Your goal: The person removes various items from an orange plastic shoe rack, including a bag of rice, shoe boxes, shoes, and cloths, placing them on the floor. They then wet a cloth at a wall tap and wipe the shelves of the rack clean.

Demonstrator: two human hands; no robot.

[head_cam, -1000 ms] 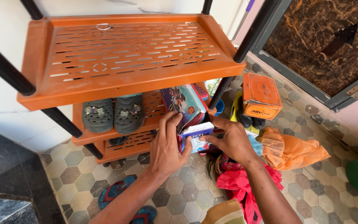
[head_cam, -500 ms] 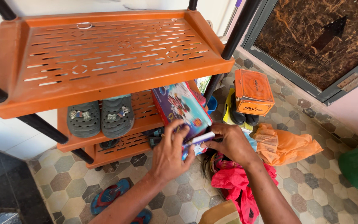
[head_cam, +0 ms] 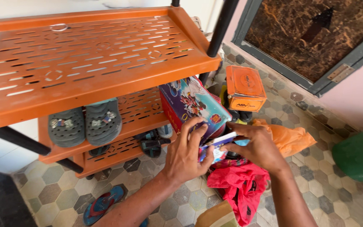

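Left hand [head_cam: 186, 154] clamped on lower edge of colourful cartoon box [head_cam: 192, 107], box tilted, partly resting on middle shelf [head_cam: 141, 110] of orange shoe rack [head_cam: 85, 63]. Right hand [head_cam: 255, 147] pinches small blue-white box [head_cam: 216, 147] just below it, fingers closed on top edge. Grey clogs [head_cam: 85, 124] sit left on same shelf. Judgement: keep left grip firm so big box doesn't slide off shelf edge; hold small box level; mind red cloth [head_cam: 240, 187] and orange shoebox [head_cam: 243, 88] close by on tiled floor [head_cam: 316, 176].
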